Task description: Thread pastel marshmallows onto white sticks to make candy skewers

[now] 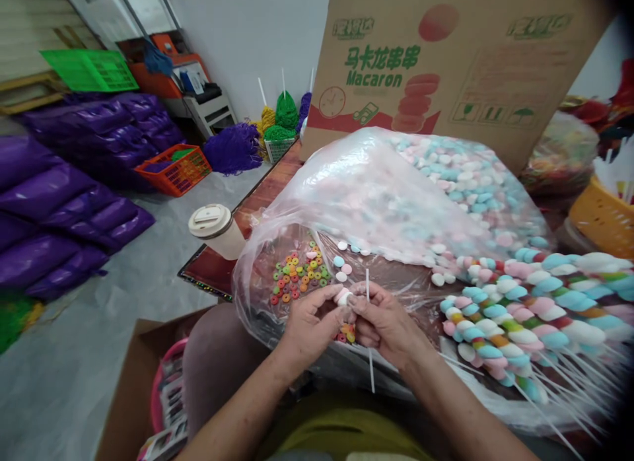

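Observation:
My left hand is closed, pinching a small pink and white marshmallow at its fingertips. Touching it from the other side, my right hand grips a thin white stick that stands nearly upright and sticks out above and below the fingers. Just beyond my hands, a few loose marshmallows lie on clear plastic. Colourful cereal rings are scattered to the left, with some partly hidden under my hands. Finished-looking skewers of twisted marshmallows are piled on the right, their white sticks pointing toward me.
A large plastic bag of pastel marshmallows fills the table's middle, before a cardboard box. A lidded cup stands at the left table edge. At right is a yellow basket. Purple packages and an orange crate sit on the floor.

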Tool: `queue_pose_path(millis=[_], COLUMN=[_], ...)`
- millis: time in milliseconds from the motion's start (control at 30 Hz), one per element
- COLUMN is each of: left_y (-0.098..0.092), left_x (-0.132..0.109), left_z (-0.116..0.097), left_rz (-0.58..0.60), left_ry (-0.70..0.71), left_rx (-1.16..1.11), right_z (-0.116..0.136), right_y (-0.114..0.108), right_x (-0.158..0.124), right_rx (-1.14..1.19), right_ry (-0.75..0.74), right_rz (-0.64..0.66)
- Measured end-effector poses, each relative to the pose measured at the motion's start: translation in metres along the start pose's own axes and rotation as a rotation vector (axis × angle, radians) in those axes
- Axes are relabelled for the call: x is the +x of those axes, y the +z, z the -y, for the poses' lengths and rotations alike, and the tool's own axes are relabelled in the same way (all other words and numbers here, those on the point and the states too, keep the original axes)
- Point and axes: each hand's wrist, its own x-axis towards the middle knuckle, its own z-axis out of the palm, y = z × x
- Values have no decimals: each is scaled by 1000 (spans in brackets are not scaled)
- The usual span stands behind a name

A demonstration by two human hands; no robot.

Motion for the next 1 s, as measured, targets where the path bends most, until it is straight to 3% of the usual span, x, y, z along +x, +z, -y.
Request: queue_pose_path(millis=[100,167,267,333,400,567,733,867,1000], left_y=[0,0,0,3,5,4,-1,3,6], left_x=[7,10,10,7,2,-2,1,2,1], left_z=[2,4,5,3,-1,-3,0,-4,-9], left_rz=[-12,-84,-179,-140,-83,-104,-198,-219,-283], left_ry=[-130,-237,-331,-317,-280,-252,-311,-309,-301], left_rx=[-173,-318,-447,-450,-453,-427,-479,-463,-388], right_z=[5,10,9,2,-6,-11,-7,-9,-6], right_y=[-3,-6,-6,-3,1,2,-9,-6,3], right_x=[-5,-14,-22,-20,-13,-2,-22,-35,-39], right_rx=[-73,-265,-757,-999,-1101,-1218,-1523,-1904,-2033], right_ry=[1,-85,-413,-605,-697,-712,-756,-574,-515], right_rz=[49,56,-67,-137,-171,-191,-221,-308,-336])
